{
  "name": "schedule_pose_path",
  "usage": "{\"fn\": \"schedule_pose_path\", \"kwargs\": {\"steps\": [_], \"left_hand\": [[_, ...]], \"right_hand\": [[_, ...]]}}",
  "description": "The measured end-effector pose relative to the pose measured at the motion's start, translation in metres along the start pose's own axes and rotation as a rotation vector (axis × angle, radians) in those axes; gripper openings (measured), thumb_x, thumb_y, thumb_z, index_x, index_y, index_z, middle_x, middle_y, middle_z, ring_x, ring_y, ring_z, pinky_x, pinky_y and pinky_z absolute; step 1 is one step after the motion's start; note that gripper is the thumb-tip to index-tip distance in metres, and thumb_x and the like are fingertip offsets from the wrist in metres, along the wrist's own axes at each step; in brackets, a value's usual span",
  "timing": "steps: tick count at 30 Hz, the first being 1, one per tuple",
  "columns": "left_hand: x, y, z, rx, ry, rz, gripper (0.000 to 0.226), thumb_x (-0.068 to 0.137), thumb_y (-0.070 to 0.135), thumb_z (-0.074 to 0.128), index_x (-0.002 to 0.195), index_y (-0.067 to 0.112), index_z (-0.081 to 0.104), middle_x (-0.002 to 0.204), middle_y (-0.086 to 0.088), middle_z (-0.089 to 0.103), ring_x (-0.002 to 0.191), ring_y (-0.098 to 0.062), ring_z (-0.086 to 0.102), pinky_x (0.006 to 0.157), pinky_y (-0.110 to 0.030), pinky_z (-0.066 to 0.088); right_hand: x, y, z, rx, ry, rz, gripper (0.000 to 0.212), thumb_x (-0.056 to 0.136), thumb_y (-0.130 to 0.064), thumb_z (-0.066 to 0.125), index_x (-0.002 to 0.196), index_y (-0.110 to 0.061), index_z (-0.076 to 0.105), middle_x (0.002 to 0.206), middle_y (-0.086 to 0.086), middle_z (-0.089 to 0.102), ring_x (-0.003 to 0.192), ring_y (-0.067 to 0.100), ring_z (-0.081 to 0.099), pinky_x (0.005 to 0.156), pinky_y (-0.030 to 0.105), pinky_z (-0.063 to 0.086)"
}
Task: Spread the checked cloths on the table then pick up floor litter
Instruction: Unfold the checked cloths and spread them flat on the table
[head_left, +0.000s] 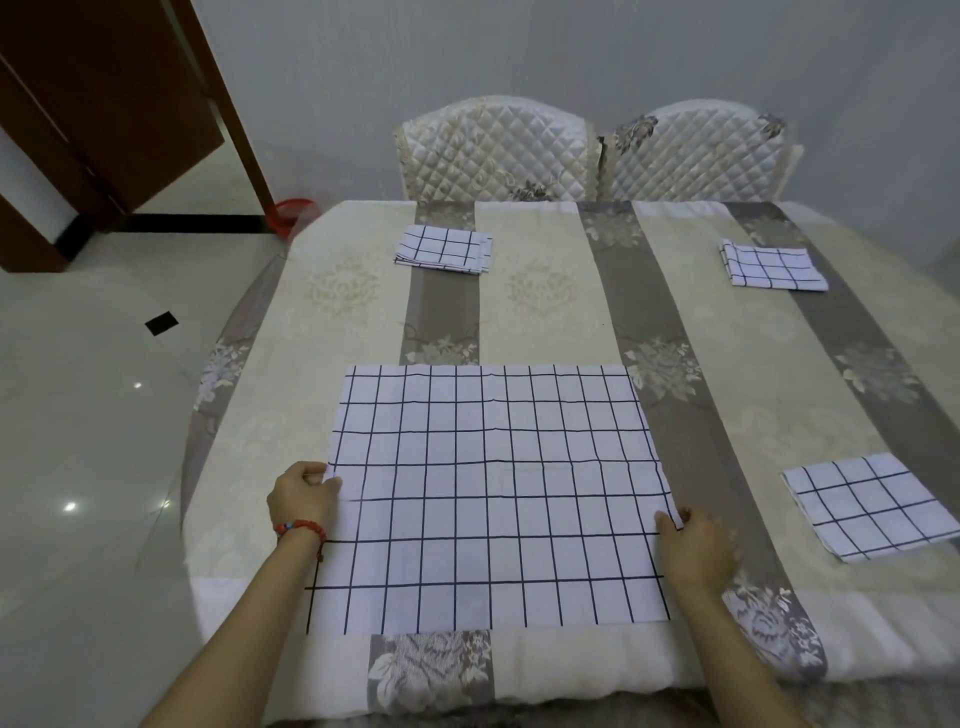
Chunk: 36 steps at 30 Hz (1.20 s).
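The first checked cloth (493, 493) lies opened out flat at the lower centre of the frame, on the near part of the desk (545, 312), its near edge close to the desk's front. The person's left hand (304, 493) pinches the cloth's left edge, fingers curled over the hem, a red bead bracelet (301, 530) on the wrist. The right hand (693, 551) holds the right edge, thumb on top of the fabric and fingers apparently tucked round the border, though the fingertips are hidden.

Three more cloths wait, all folded: one (442, 249) at upper centre-left on a grey stripe, one (771, 267) at upper right, and one (872, 506) at the right edge, just beside the spread cloth's side but apart from it. Two quilted chairs (597, 150) stand behind the desk at the top.

I judge the step in hand to be the final tug and squaring of this first cloth, so the spreading is roughly a quarter done. The next move calls for letting go of both edges without dragging the fabric, then reaching for a folded cloth; the one at the right is nearest. On the floor at left, a small dark square (161, 323) may be litter, and a red object (291, 210) sits at the far corner; I cannot tell what either is.
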<state>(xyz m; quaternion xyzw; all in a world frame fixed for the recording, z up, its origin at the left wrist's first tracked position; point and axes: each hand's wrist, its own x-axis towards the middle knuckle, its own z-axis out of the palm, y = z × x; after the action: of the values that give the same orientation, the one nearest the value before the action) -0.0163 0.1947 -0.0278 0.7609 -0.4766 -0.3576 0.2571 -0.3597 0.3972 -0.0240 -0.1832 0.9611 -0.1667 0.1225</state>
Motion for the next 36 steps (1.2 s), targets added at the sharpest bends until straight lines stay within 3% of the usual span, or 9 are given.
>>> {"fn": "schedule_pose_path", "kwargs": {"steps": [5,10,13,18,20,23,26,32,36], "left_hand": [[-0.030,0.019,0.026,0.289,0.137,0.339,0.037,0.078,0.010,0.063,0.114,0.008,0.059,0.126,-0.018,0.051,0.118,-0.038,0.042,0.094,-0.049,0.037],[-0.074,0.027,0.090,0.625,-0.237,0.752,0.041,0.096,0.030,0.030,0.136,0.021,0.038,0.150,-0.002,0.032,0.140,-0.020,0.023,0.114,-0.040,0.020],[-0.075,0.008,0.109,0.747,-0.356,0.752,0.053,0.097,0.044,0.016,0.146,0.030,0.003,0.157,0.007,-0.002,0.146,-0.016,-0.007,0.117,-0.041,-0.009],[-0.065,0.000,0.111,0.808,-0.346,0.820,0.057,0.092,0.055,0.010,0.135,0.035,-0.021,0.148,0.011,-0.024,0.136,-0.016,-0.027,0.112,-0.043,-0.019],[-0.066,0.001,0.111,0.805,-0.348,0.824,0.055,0.089,0.057,-0.001,0.135,0.035,-0.023,0.147,0.011,-0.025,0.136,-0.017,-0.028,0.112,-0.044,-0.019],[-0.069,0.001,0.109,0.807,-0.353,0.837,0.060,0.080,0.059,-0.019,0.133,0.033,-0.029,0.146,0.010,-0.028,0.135,-0.021,-0.031,0.113,-0.045,-0.020],[-0.068,0.000,0.110,0.789,-0.326,0.842,0.061,0.083,0.060,-0.009,0.136,0.034,-0.025,0.148,0.010,-0.025,0.138,-0.024,-0.027,0.110,-0.043,-0.026],[-0.067,0.004,0.109,0.811,-0.307,0.848,0.062,0.088,0.055,0.008,0.144,0.032,-0.004,0.154,0.006,-0.006,0.143,-0.028,-0.007,0.111,-0.042,-0.020],[-0.073,0.011,0.104,0.866,-0.301,0.855,0.059,0.090,0.050,0.023,0.142,0.022,0.032,0.149,-0.002,0.033,0.137,-0.030,0.032,0.109,-0.045,0.000]], "right_hand": [[-0.020,-0.037,0.016,0.091,0.084,-0.379,0.026,0.090,-0.019,0.054,0.112,-0.006,0.059,0.123,0.016,0.058,0.119,0.034,0.046,0.099,0.045,0.032],[-0.048,-0.091,0.056,-0.121,-0.195,-0.926,0.042,0.099,-0.030,0.031,0.139,-0.019,0.038,0.152,0.000,0.030,0.144,0.019,0.017,0.117,0.036,0.008],[-0.051,-0.097,0.080,-0.240,-0.300,-0.996,0.049,0.099,-0.040,0.022,0.146,-0.025,0.021,0.158,-0.005,0.010,0.146,0.014,0.001,0.117,0.033,-0.005],[-0.050,-0.089,0.092,-0.240,-0.267,-0.873,0.053,0.096,-0.049,0.015,0.142,-0.035,-0.009,0.148,-0.013,-0.020,0.137,0.008,-0.024,0.114,0.032,-0.015],[-0.053,-0.095,0.094,-0.194,-0.250,-0.882,0.052,0.096,-0.049,0.011,0.140,-0.035,-0.012,0.147,-0.015,-0.019,0.139,0.009,-0.021,0.115,0.032,-0.016],[-0.044,-0.111,0.099,-0.235,-0.312,-1.159,0.050,0.097,-0.042,0.011,0.145,-0.031,0.002,0.151,-0.013,-0.009,0.145,0.015,-0.007,0.115,0.031,-0.015],[0.007,-0.126,0.095,-0.277,-0.341,-1.126,0.050,0.099,-0.042,0.018,0.146,-0.032,0.005,0.156,-0.011,-0.006,0.146,0.012,-0.007,0.116,0.033,-0.012],[0.088,-0.126,0.067,-0.146,-0.170,-0.462,0.055,0.099,-0.040,0.019,0.148,-0.020,0.004,0.159,0.005,-0.003,0.146,0.021,-0.006,0.119,0.046,-0.003],[0.015,-0.114,0.078,-0.072,-0.172,-0.787,0.054,0.098,-0.044,0.017,0.146,-0.028,-0.001,0.154,-0.008,-0.013,0.144,0.013,-0.011,0.117,0.037,-0.011]]}}
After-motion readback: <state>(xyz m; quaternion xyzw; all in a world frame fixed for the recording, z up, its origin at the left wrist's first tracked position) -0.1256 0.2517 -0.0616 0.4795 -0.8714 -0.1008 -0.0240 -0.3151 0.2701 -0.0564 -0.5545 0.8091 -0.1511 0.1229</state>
